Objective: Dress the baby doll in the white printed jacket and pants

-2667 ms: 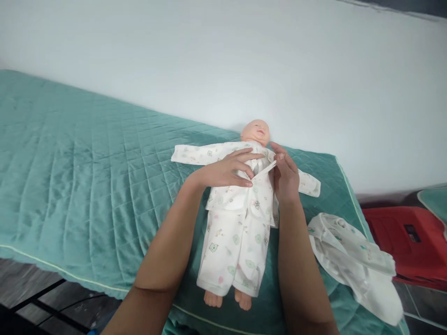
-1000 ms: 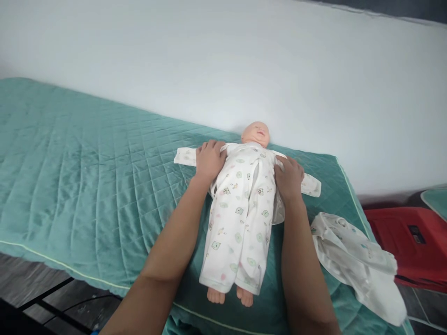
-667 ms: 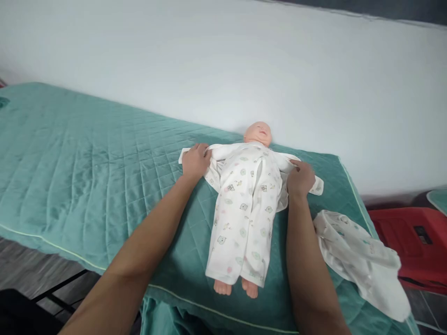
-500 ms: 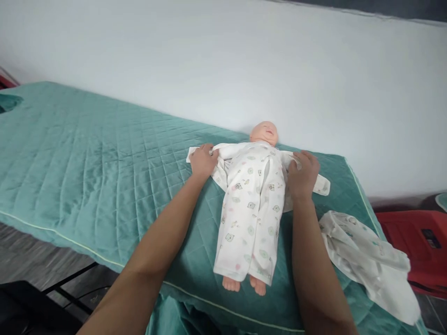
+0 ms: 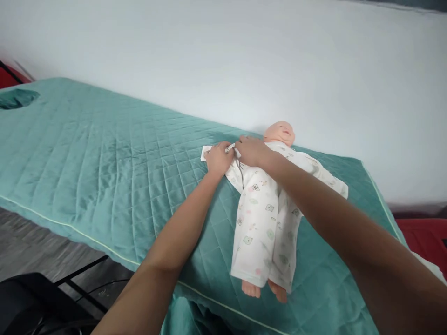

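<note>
A baby doll (image 5: pixel 279 135) lies on its back on a green quilted bed cover, its head against the wall and its bare feet toward me. White printed trousers (image 5: pixel 258 228) cover its legs, and a white printed top (image 5: pixel 314 167) is on its upper body. My left hand (image 5: pixel 219 159) grips the sleeve on the doll's left-of-view arm, close to the white cuff (image 5: pixel 206 153). Right beside it, my right hand (image 5: pixel 252 151) is closed on the same sleeve nearer the shoulder. My right forearm crosses over the doll's middle and hides part of the top.
The green quilted cover (image 5: pixel 132 186) has a face hole (image 5: pixel 17 98) at the far left. A white wall (image 5: pixel 209 60) runs along the back. A red object (image 5: pixel 426 242) stands beyond the right edge. A black item (image 5: pixel 24 302) is at lower left.
My right hand has left the doll's right-of-view sleeve and crossed over to the left-of-view sleeve, beside my left hand. The view has shifted leftward; the white cloth at right is mostly out of sight.
</note>
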`<action>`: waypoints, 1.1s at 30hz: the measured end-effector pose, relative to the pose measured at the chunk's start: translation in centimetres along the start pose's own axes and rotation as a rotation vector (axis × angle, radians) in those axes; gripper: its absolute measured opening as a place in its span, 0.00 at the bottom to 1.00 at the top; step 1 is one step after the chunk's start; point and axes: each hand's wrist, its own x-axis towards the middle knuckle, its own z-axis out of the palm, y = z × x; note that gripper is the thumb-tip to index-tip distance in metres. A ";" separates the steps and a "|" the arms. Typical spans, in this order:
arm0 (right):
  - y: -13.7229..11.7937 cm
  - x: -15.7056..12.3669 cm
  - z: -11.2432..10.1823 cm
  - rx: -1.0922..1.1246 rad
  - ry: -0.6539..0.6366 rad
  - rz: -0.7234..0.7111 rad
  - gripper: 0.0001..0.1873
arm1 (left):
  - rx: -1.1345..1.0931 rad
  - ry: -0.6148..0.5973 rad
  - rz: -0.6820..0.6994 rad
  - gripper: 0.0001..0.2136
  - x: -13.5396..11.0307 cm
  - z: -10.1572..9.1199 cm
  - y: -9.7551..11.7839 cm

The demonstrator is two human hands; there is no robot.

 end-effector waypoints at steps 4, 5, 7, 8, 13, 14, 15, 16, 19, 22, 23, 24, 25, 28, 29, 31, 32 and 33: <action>0.2 1.5 0.5 -0.031 -0.087 -0.006 0.20 | 0.007 -0.017 0.057 0.14 -0.2 -0.5 0.3; 0.3 1.6 0.4 -0.041 -0.102 -0.004 0.20 | 0.005 -0.013 0.078 0.15 -0.3 -0.6 0.3; 0.7 1.5 0.2 -0.065 -0.122 0.003 0.21 | -0.010 0.004 0.116 0.16 -0.4 -0.7 0.3; 0.9 1.3 0.0 -0.075 -0.121 0.007 0.21 | -0.029 0.015 0.131 0.17 -0.5 -0.7 0.2; 2.8 -0.4 -0.7 -0.085 -0.026 0.017 0.22 | -0.180 0.068 0.158 0.18 -0.4 -0.1 -0.7; 3.2 -0.8 -0.8 -0.086 -0.012 0.029 0.21 | -0.194 0.065 0.148 0.18 -0.3 -0.1 -0.9; 3.5 -1.1 -1.0 -0.084 -0.005 0.050 0.21 | -0.197 0.056 0.136 0.18 -0.3 0.0 -1.1; 3.7 -1.4 -1.2 -0.081 -0.004 0.071 0.20 | -0.189 0.044 0.123 0.18 -0.2 0.1 -1.3; 4.0 -2.3 -1.8 -0.078 -0.009 0.097 0.17 | -0.115 -0.018 0.106 0.20 -0.2 0.1 -1.7; 4.0 -2.9 -2.3 -0.066 0.008 0.082 0.17 | -0.033 -0.055 0.115 0.18 -0.4 -0.1 -1.8; 3.9 -3.0 -2.3 -0.049 0.018 0.089 0.18 | -0.017 -0.052 0.118 0.18 -0.5 -0.2 -1.7; 3.9 -3.1 -2.3 -0.027 0.028 0.099 0.19 | -0.004 -0.046 0.117 0.19 -0.5 -0.3 -1.6; 3.8 -3.0 -2.3 -0.001 0.035 0.111 0.19 | 0.007 -0.040 0.113 0.19 -0.6 -0.4 -1.4; 3.2 -2.4 -1.8 0.056 0.030 0.122 0.19 | 0.071 -0.018 0.121 0.20 -0.7 -0.8 -0.8; 3.0 -2.0 -1.5 0.065 0.021 0.116 0.19 | 0.104 -0.007 0.138 0.19 -0.8 -0.9 -0.7; 2.4 -1.2 -0.9 0.073 0.011 0.104 0.18 | 0.163 0.010 0.199 0.19 -0.9 -1.1 -0.4; 2.1 -0.9 -0.6 0.081 0.012 0.098 0.19 | 0.182 0.008 0.231 0.19 -0.9 -1.3 -0.3; 1.9 -0.6 -0.4 0.096 0.020 0.088 0.19 | 0.194 0.000 0.253 0.19 -0.9 -1.4 -0.3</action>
